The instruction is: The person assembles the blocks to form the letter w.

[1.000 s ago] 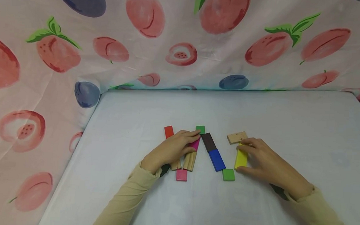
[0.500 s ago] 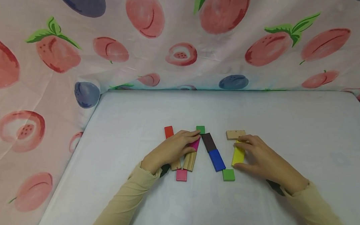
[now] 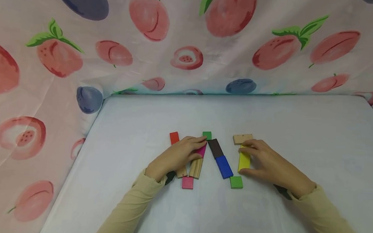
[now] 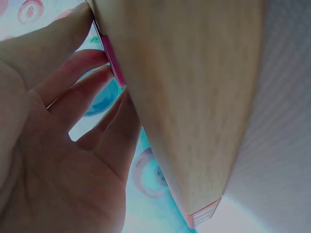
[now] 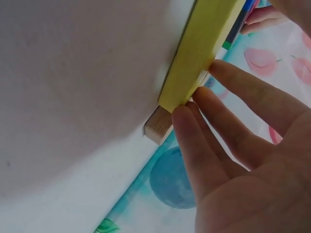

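Observation:
In the head view my right hand (image 3: 267, 165) holds a yellow block (image 3: 244, 162), thumb at its near end and fingers over its far part. A plain wooden block (image 3: 242, 138) lies crosswise against the yellow block's far end. My left hand (image 3: 178, 154) rests over the left blocks, its fingertips touching a magenta block (image 3: 201, 151) and reaching a small green block (image 3: 207, 135). A striped wooden block (image 3: 196, 168) continues the magenta one. Beneath the left hand, a red block (image 3: 174, 137) and a pale wooden block (image 3: 181, 172) show only in part.
Between the hands, a dark brown block (image 3: 215, 147) and a blue block (image 3: 224, 166) form a slanted line. A second green block (image 3: 236, 182) touches its near end. A pink block (image 3: 187, 182) lies nearest the person. Fruit-printed cloth (image 3: 187, 26) rises behind the white table (image 3: 313, 143).
My right hand has slid the yellow block left, towards the blue one. The wooden block at its far end has moved left and turned straighter. My left hand has stayed in place.

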